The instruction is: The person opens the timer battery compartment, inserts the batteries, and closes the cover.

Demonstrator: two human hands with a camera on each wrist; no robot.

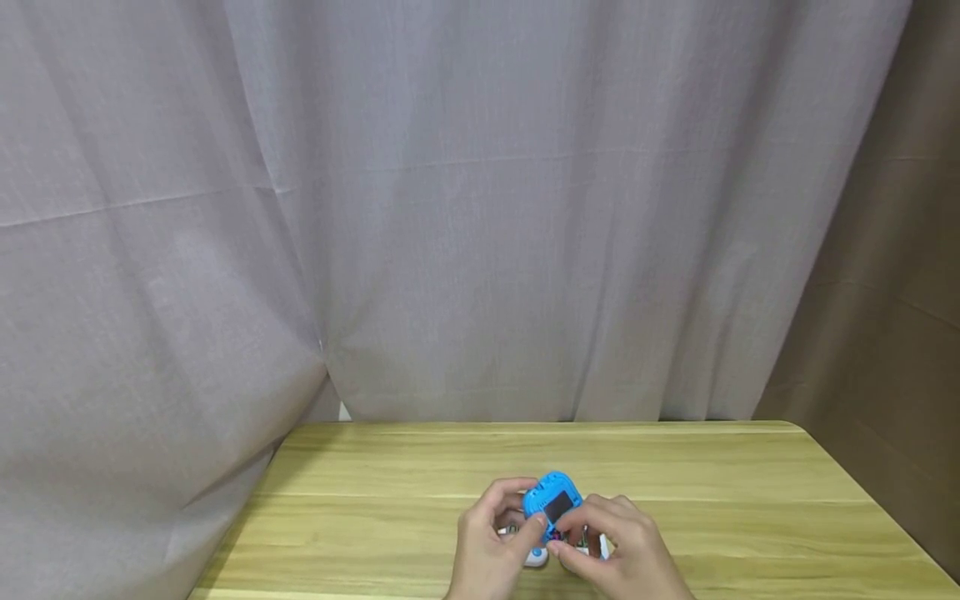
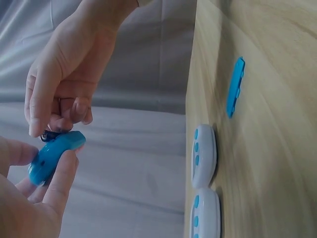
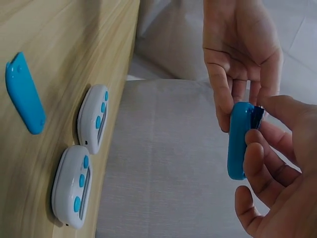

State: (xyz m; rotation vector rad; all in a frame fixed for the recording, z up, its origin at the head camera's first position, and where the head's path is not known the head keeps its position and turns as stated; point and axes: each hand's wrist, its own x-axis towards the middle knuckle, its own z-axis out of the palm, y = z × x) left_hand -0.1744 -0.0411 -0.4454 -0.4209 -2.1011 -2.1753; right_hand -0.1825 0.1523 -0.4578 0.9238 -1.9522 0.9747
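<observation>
In the head view, my left hand [image 1: 491,533] holds a blue plastic case [image 1: 551,496] by its edges, thumb on the near side. A dark rectangular area [image 1: 558,506] shows on the case's upward face. My right hand [image 1: 622,537] pinches a small dark part [image 1: 555,536] at the case's lower edge, between thumb and index finger. From the right wrist, the dark part [image 3: 257,117] looks shiny and sits against the top end of the blue case [image 3: 238,144]. The left wrist view has the case [image 2: 52,156] raised above the table.
Two white handheld devices [image 3: 72,186] [image 3: 92,119] with blue buttons stand side by side on the wooden table [image 1: 360,500], partly behind the hands in the head view. A flat blue plastic piece [image 3: 25,94] lies near them. Grey curtain [image 1: 480,250] hangs behind the table.
</observation>
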